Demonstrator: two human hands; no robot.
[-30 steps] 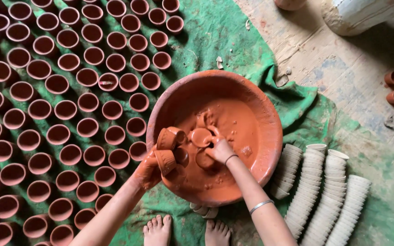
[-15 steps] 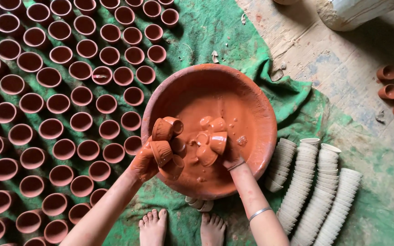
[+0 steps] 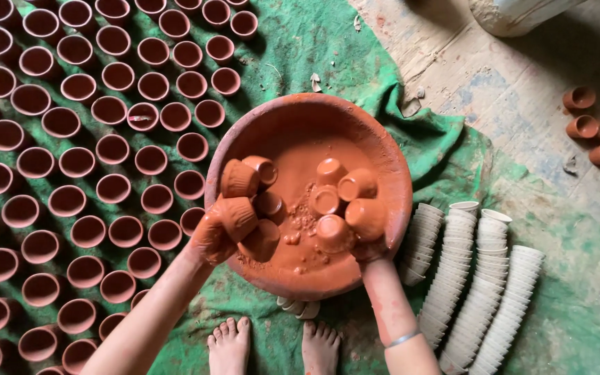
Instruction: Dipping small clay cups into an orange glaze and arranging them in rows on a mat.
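Nearest the camera, 2 bare feet stand on green cloth. Above them the left hand pinches a slip-coated cup among several at the bowl rim. The right hand carries 5 wet cups capped on spread fingers. 1 second ago those fingers lay low in the slip; now they are lifted clear and dripping. Beyond, drying cups fill rows at left; pale stacks lie at right.

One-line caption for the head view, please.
Both hands, left hand and right hand, lift slip-coated clay cups from a red basin.
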